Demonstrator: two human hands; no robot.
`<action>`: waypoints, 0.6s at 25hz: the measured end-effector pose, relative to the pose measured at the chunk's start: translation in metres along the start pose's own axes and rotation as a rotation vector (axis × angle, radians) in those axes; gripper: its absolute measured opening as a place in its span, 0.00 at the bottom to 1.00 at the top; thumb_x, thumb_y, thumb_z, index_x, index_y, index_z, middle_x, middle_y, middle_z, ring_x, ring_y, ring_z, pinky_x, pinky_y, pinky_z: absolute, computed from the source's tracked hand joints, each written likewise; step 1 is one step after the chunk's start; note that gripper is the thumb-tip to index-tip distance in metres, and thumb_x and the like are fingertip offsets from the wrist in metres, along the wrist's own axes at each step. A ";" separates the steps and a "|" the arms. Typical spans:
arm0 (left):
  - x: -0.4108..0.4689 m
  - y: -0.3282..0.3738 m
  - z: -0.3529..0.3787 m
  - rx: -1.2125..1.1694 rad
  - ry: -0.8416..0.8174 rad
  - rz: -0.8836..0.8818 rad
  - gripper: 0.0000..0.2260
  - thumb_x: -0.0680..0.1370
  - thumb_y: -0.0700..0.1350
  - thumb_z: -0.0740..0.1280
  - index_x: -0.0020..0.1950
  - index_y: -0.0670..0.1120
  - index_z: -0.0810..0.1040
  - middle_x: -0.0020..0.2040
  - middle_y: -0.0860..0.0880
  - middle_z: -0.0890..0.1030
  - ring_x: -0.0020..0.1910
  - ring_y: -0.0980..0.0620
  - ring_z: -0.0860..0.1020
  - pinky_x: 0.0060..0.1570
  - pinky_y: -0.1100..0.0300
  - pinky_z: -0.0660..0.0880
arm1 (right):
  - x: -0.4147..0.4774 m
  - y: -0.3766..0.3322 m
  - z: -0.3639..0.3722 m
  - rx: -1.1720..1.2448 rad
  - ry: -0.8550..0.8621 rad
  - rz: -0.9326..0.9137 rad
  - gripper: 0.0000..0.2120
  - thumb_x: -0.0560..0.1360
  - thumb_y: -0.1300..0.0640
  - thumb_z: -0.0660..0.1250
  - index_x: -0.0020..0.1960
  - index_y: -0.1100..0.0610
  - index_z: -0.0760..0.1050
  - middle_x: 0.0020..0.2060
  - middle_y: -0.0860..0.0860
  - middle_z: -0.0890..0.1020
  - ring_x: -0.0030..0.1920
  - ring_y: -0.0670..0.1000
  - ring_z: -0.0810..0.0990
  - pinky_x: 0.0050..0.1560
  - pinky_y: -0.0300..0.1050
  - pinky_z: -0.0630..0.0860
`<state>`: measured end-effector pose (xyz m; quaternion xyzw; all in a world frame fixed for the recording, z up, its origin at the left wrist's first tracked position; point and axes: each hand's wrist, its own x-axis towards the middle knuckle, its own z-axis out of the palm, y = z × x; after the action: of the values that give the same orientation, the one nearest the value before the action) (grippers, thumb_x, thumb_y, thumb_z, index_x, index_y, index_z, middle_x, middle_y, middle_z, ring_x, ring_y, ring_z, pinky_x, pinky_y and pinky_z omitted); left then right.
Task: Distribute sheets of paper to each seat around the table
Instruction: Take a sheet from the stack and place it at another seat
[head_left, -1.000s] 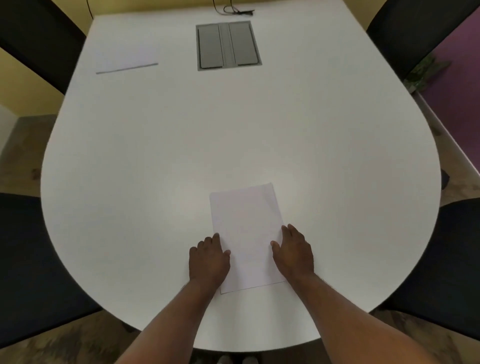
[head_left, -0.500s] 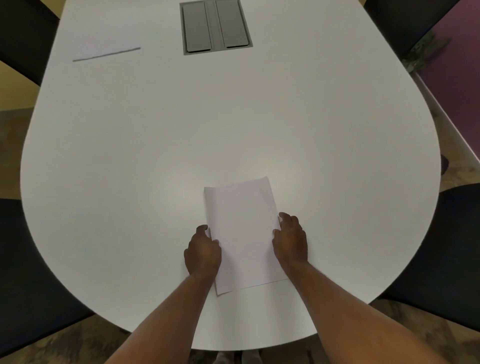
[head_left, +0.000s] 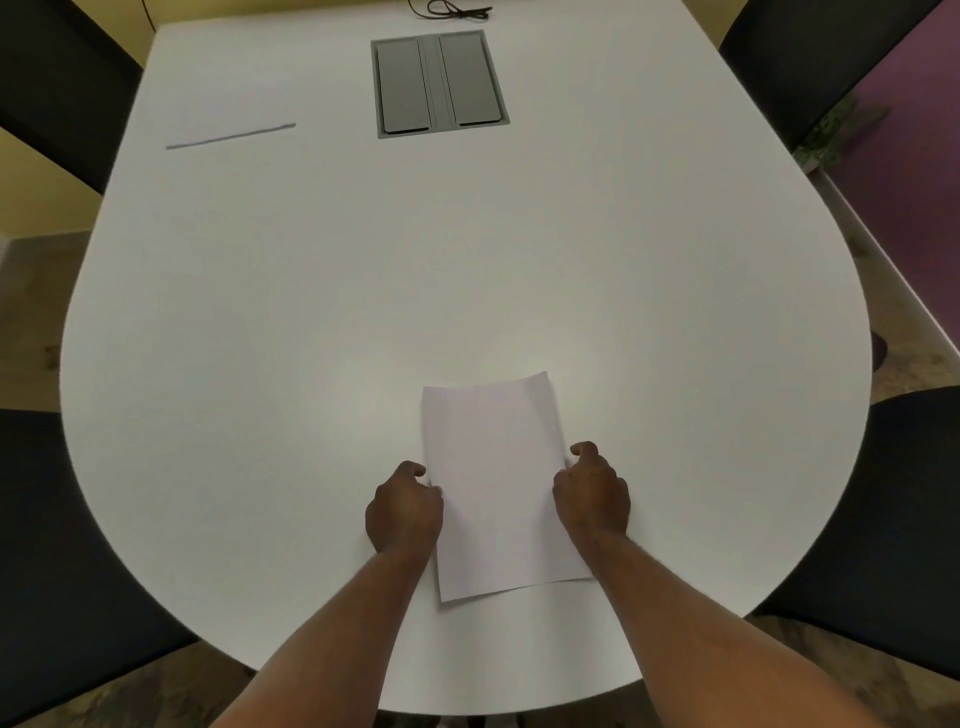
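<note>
A white stack of paper (head_left: 498, 488) lies on the white table (head_left: 363, 312) near its front edge, and its far right corner curls up a little. My left hand (head_left: 404, 512) grips the stack's left edge with curled fingers. On the right edge, my right hand (head_left: 592, 493) holds it the same way. Another sheet of paper (head_left: 228, 111) lies flat at the far left of the table, before a dark chair (head_left: 57, 88).
A grey cable hatch (head_left: 439, 83) is set into the table's far middle, with a black cable (head_left: 452, 9) behind it. Dark chairs stand at the near left (head_left: 67, 545), near right (head_left: 893, 519) and far right (head_left: 800, 57). A small plant (head_left: 831, 135) stands by the purple wall.
Both hands went from lying flat beside the stack to curling around its long edges. The stack's far corner has risen slightly.
</note>
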<state>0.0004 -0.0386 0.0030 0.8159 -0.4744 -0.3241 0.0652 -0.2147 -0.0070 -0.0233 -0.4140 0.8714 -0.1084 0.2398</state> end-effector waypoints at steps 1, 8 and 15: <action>-0.001 0.002 -0.001 0.011 0.004 0.012 0.15 0.73 0.47 0.68 0.59 0.54 0.79 0.47 0.52 0.86 0.49 0.45 0.83 0.49 0.57 0.76 | 0.000 0.000 -0.001 -0.004 0.008 -0.003 0.17 0.74 0.61 0.62 0.63 0.55 0.74 0.52 0.52 0.84 0.51 0.57 0.82 0.54 0.50 0.70; -0.008 0.004 -0.006 -0.035 -0.011 0.065 0.17 0.75 0.47 0.67 0.63 0.55 0.79 0.48 0.54 0.86 0.51 0.46 0.81 0.51 0.57 0.72 | -0.005 0.000 -0.009 -0.053 0.003 -0.006 0.07 0.75 0.58 0.61 0.48 0.53 0.78 0.45 0.50 0.83 0.44 0.55 0.79 0.50 0.49 0.68; -0.018 0.012 -0.026 -0.159 -0.041 0.086 0.15 0.76 0.47 0.67 0.63 0.53 0.80 0.51 0.53 0.84 0.52 0.48 0.81 0.49 0.58 0.72 | -0.018 -0.009 -0.033 0.015 0.051 -0.012 0.07 0.76 0.58 0.60 0.47 0.54 0.77 0.45 0.50 0.81 0.43 0.55 0.79 0.49 0.49 0.70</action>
<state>0.0010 -0.0353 0.0365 0.7804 -0.4829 -0.3741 0.1338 -0.2159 0.0012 0.0148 -0.4147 0.8738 -0.1268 0.2199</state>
